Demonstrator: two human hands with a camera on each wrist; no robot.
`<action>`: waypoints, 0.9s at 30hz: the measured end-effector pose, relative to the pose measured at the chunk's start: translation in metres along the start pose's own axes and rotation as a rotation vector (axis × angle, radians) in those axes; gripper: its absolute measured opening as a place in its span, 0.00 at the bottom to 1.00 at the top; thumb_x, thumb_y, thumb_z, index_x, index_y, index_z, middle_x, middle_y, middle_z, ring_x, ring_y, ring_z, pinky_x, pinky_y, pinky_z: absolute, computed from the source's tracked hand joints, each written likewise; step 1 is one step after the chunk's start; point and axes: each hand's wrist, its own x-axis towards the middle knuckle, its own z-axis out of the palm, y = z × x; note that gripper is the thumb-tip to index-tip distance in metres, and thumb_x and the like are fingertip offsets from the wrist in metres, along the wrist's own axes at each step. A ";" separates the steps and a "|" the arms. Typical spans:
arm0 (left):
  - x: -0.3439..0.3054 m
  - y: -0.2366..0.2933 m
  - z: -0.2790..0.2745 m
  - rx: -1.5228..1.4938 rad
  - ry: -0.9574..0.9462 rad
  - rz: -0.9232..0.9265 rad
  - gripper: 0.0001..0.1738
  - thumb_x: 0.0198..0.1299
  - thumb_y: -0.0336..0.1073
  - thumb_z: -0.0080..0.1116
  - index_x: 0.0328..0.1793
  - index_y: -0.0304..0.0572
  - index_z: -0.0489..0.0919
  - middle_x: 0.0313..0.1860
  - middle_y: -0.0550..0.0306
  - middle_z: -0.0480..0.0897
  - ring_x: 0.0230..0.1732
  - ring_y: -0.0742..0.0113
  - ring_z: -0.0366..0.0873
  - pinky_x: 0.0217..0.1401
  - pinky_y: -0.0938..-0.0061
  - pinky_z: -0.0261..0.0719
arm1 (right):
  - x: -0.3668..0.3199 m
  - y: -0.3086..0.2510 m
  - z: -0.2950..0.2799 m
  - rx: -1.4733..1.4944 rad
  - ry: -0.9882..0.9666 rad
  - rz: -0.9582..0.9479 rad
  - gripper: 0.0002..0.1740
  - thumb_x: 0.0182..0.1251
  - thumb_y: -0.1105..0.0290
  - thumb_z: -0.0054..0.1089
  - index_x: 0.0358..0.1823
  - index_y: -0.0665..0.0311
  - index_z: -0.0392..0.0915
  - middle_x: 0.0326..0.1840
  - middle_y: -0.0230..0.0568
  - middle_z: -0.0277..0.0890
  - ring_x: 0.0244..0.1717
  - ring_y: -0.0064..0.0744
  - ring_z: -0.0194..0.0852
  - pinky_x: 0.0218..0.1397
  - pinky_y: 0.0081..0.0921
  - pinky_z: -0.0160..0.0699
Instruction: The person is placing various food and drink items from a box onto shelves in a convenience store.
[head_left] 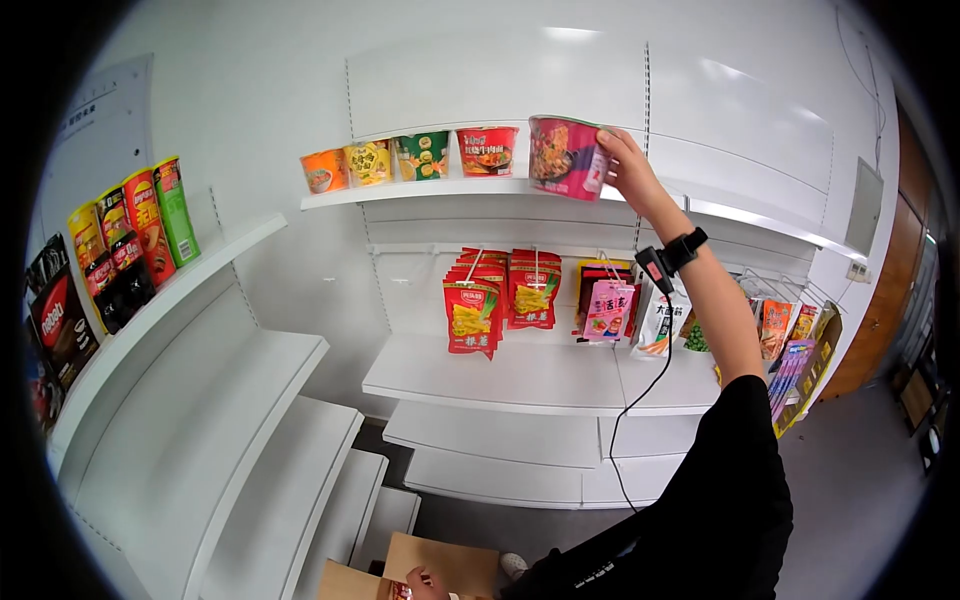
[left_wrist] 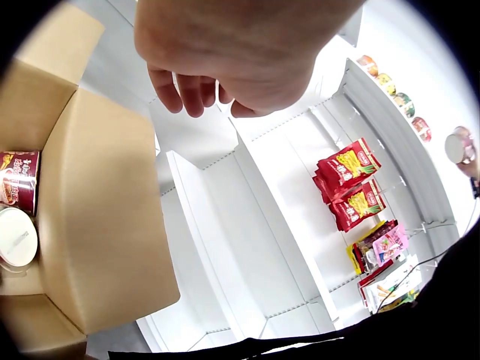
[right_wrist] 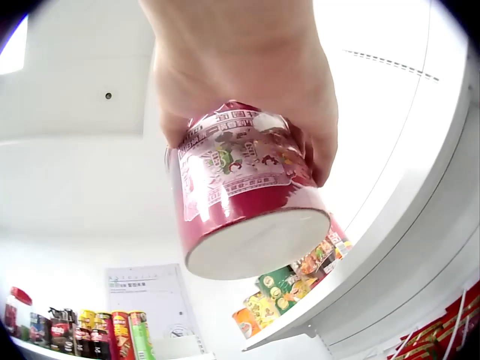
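Note:
At the upper shelf [head_left: 420, 190], my right hand [head_left: 632, 172] grips a purple-pink instant noodle cup [head_left: 565, 158] by its side. In the right wrist view my fingers wrap the cup from above and its pale base shows. To its left stands a row of noodle cups: a red one [head_left: 487, 152], a green one [head_left: 422, 156], a yellow one [head_left: 369, 162] and an orange one [head_left: 325, 171]. Low down, my left hand [left_wrist: 232, 60] hangs beside an open cardboard box [left_wrist: 112, 217], fingers loosely bent and holding nothing. Inside the box lies a dark red noodle cup [left_wrist: 21, 180].
Red snack bags [head_left: 472, 312] and a pink bag [head_left: 607, 310] hang from hooks below the upper shelf. Chip cans [head_left: 176, 212] line the left shelf. A cable [head_left: 640, 400] trails from my right wrist. A snack rack [head_left: 800, 360] stands at the right.

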 end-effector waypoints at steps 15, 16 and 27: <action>-0.005 0.000 -0.018 0.131 0.079 -0.048 0.19 0.60 0.39 0.60 0.51 0.32 0.77 0.40 0.45 0.80 0.40 0.55 0.77 0.41 0.65 0.76 | 0.089 0.062 0.021 -0.503 0.340 -0.087 0.47 0.45 0.46 0.74 0.59 0.71 0.65 0.52 0.53 0.75 0.50 0.37 0.78 0.51 0.30 0.78; -0.004 0.010 -0.024 0.199 0.083 -0.037 0.19 0.60 0.40 0.60 0.51 0.33 0.77 0.39 0.45 0.80 0.39 0.54 0.77 0.41 0.65 0.77 | 0.091 0.064 0.022 -0.513 0.340 -0.087 0.47 0.45 0.46 0.73 0.59 0.72 0.65 0.52 0.53 0.75 0.51 0.38 0.78 0.52 0.30 0.78; 0.008 0.002 -0.023 0.158 0.055 -0.112 0.23 0.61 0.45 0.60 0.54 0.35 0.76 0.43 0.43 0.79 0.39 0.53 0.79 0.40 0.62 0.79 | 0.122 0.096 0.013 -0.549 0.359 -0.110 0.54 0.44 0.43 0.73 0.65 0.75 0.60 0.55 0.61 0.73 0.54 0.44 0.77 0.55 0.32 0.77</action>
